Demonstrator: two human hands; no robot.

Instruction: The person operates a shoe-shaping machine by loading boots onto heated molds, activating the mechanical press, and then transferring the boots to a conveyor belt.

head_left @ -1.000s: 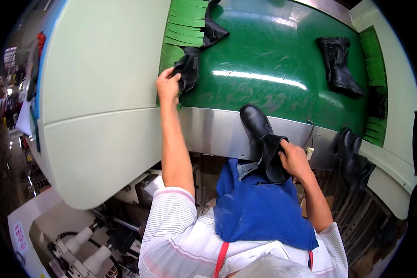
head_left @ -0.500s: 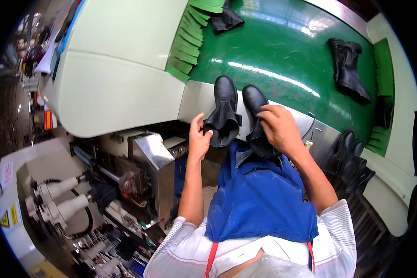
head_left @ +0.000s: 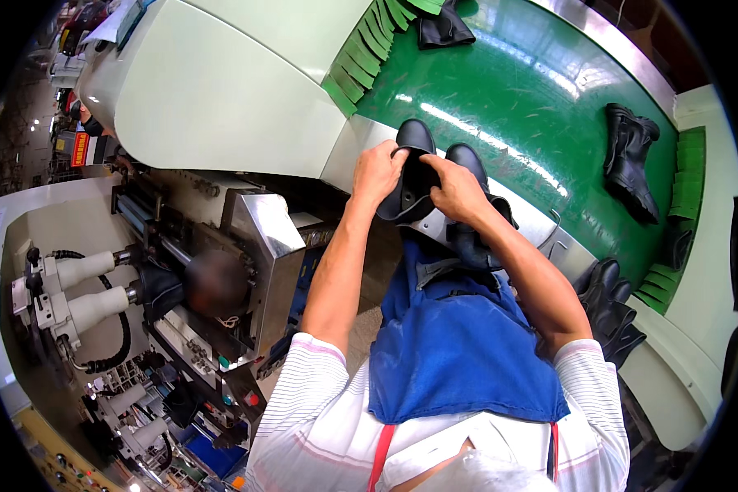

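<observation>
Two black boots stand side by side on the metal ledge in front of me, toes pointing away. The left boot has its shaft spread wide, so the dark inside shows. My left hand pinches the left edge of that opening. On the opposite edge, my right hand grips with its fingertips, partly covering the neighbouring boot. That right boot leans its shaft toward my blue apron, below my right forearm.
Beyond the metal ledge lies a green conveyor belt, with a black boot on its right. Green strip curtains hang at the belt's ends. More boots stand at lower right. A machine with white cylinders fills the left.
My left hand has moved up to the left boot's opening. My right hand has left the right boot and taken the left boot's other edge. The opening is now pulled wider.
</observation>
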